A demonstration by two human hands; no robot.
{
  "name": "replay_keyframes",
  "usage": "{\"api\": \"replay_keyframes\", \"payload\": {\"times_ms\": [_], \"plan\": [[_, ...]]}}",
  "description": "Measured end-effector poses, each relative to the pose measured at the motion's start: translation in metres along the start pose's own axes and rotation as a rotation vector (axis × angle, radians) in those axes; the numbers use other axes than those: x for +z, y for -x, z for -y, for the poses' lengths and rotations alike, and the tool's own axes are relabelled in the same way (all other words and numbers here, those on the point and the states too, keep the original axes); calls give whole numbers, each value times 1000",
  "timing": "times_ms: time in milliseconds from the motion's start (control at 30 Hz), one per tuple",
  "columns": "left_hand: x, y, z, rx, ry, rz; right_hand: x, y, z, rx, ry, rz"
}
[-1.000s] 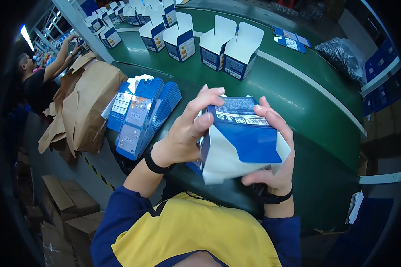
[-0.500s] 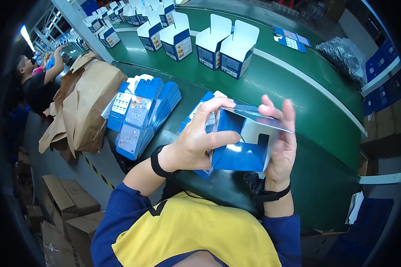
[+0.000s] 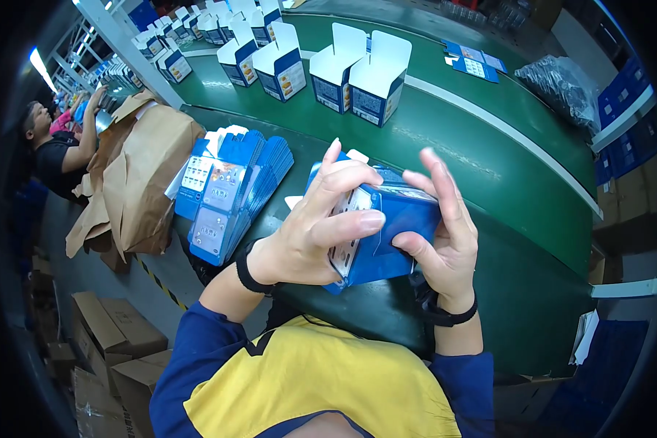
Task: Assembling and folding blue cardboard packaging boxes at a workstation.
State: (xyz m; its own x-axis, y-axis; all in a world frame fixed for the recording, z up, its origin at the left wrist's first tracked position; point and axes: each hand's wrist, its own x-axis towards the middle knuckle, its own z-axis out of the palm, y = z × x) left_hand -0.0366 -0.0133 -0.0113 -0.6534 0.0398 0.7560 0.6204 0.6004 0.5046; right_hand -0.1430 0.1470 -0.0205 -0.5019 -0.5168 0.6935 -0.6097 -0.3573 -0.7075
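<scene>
A small blue folding carton [image 3: 398,223] is held up in front of my chest between both hands, its blue end panel facing me. My left hand [image 3: 303,237] grips its left side, with the thumb along the near edge and fingers over the top. On the right side, my right hand [image 3: 449,252] presses its thumb to the blue panel, while its index finger is raised. Behind the carton, part of a flat blue carton blank [image 3: 315,175] shows on the green table. Left of my left hand lies a fanned stack of flat blue carton blanks [image 3: 223,193].
Several set-up cartons [image 3: 376,84] with raised white lids stand on the green conveyor [image 3: 460,139]. A crumpled brown paper wrapping [image 3: 150,171] sits at left, near a person in dark clothing [image 3: 66,153]. Clear plastic bags [image 3: 562,87] and blanks [image 3: 474,62] lie far right.
The carton's open end, which showed its inside, is now covered by a blue panel folded down. My right thumb has come onto that panel, and the carton has turned slightly.
</scene>
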Motion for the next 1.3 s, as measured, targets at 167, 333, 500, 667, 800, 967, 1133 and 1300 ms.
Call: {"api": "replay_keyframes", "payload": {"times_ms": [167,333,500,667,800,967,1133,1300], "plan": [[-7,-3,-2,3,-72,137,-2,-1,0,37,157,61],[-7,-6,-6,-81,-101,192,0,-2,-3,-21,249,68],[-5,-8,-7,-108,-95,210,-1,-2,-3,-27,260,71],[-4,-10,-7,-125,-51,196,-2,-1,-2,-15,281,63],[-6,-13,-6,-129,-31,252,-8,1,-1,36,185,85],[20,-5,4,-8,-7,139,-2,6,11,120,-160,-60],[27,1,2,-106,197,104,-3,14,3,181,-97,-147],[5,-2,21,182,-40,271,-17,-6,-14,340,-255,-237]]}}
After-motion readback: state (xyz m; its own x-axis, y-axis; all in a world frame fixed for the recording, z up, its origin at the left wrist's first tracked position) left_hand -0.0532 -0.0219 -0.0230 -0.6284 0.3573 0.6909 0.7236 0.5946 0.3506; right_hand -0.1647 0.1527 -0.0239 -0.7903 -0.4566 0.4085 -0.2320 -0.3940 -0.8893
